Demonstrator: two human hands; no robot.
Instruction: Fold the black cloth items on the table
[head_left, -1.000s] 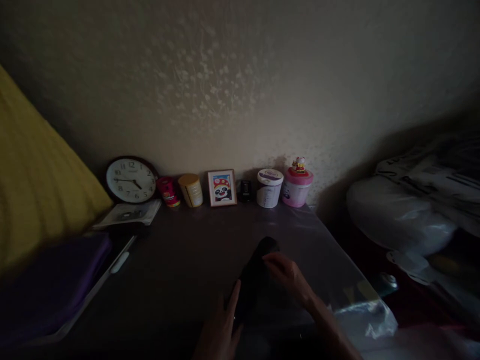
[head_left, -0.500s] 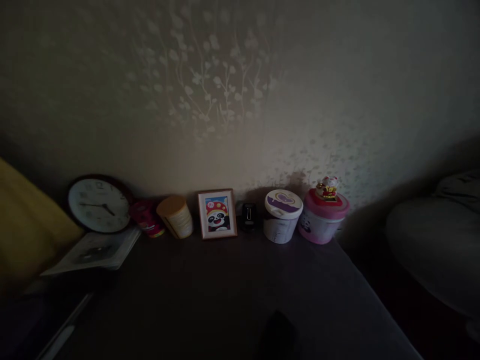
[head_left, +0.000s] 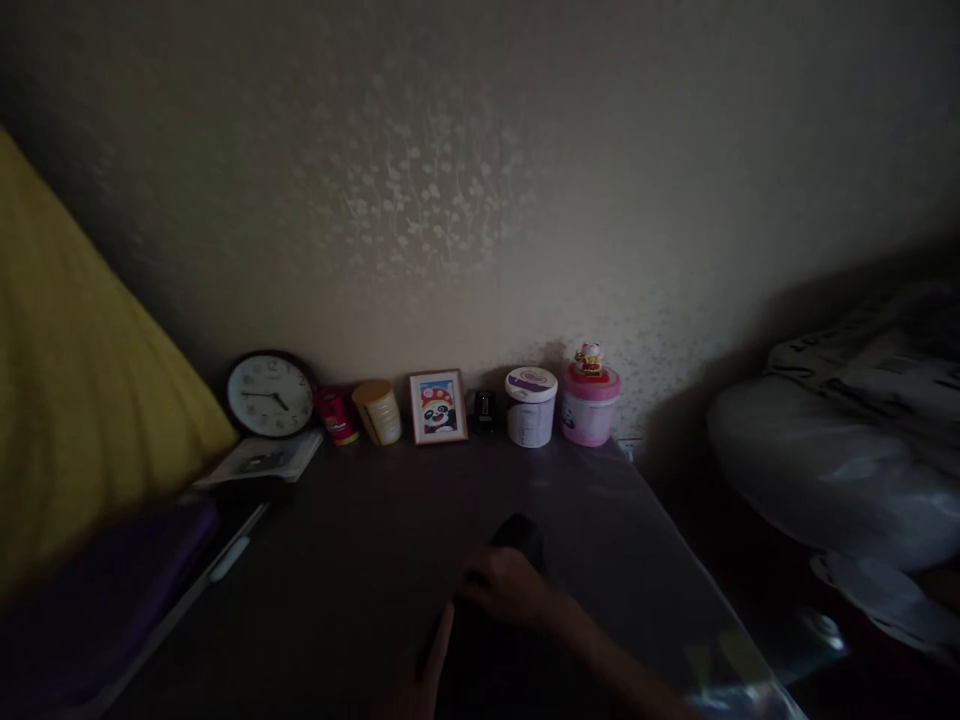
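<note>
The table (head_left: 600, 510)'s right edge runs well apart from the black object (head_left: 520, 534); my right hand (head_left: 510, 580) curls across that object, my left hand (head_left: 433, 668) beside; I cannot tell either grip.

A long black item (head_left: 523, 534) with a rounded far end slants toward the far right, at the near middle of the dark tabletop (head_left: 360, 530); its near part is too dim to make out.

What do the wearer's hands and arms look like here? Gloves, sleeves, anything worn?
Right hand: no glove; forearm slim, no sleeve visible up to the frame edge. Left hand: no glove visible, mostly cut off or in shadow. Too dark and blurred to rule out rings.
</note>
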